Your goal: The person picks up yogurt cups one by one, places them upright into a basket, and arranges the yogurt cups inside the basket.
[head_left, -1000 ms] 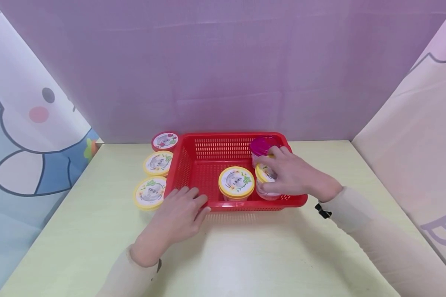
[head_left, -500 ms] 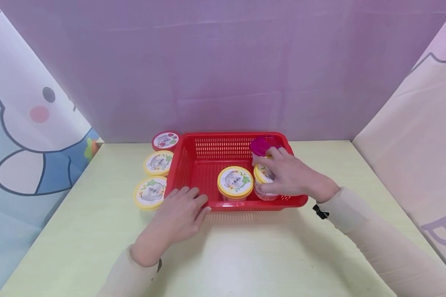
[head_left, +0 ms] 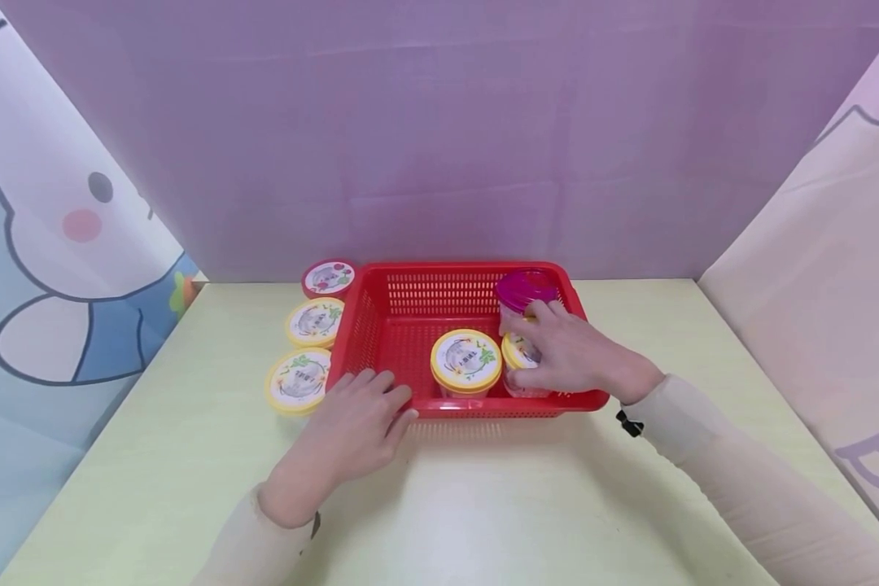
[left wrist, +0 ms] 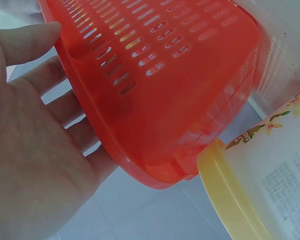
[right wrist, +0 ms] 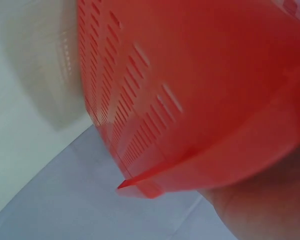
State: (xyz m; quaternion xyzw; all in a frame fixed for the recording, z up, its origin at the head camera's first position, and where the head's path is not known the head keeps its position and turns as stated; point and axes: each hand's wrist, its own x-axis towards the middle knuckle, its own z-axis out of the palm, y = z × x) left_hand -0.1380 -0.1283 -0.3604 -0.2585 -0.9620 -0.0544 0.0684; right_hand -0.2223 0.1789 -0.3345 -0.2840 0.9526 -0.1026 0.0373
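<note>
My right hand (head_left: 575,350) reaches into the red plastic basket (head_left: 469,404) and grips a yellow-lidded tub (head_left: 516,352) at its front right. Beside it on the left, inside the basket, stands another yellow-lidded tub (head_left: 466,360). A tub with a magenta lid (head_left: 522,286) sits behind, in the back right corner. At the basket's front left corner, my left hand (head_left: 347,427) holds the rim, with thumb outside and fingers over the edge. The left wrist view shows this hand (left wrist: 45,145) at the rim. In the right wrist view the basket wall (right wrist: 190,100) hides the gripped tub.
Along the basket's left side stand a red-lidded tub (head_left: 328,278) at the back and two yellow-lidded tubs, one in the middle (head_left: 315,321) and one in front (head_left: 298,381). A purple cloth (head_left: 439,146) hangs behind the pale table (head_left: 476,505). Printed panels flank both sides.
My right hand and its tub have shifted slightly left and a little nearer the basket's front wall. The left hand keeps its place on the rim.
</note>
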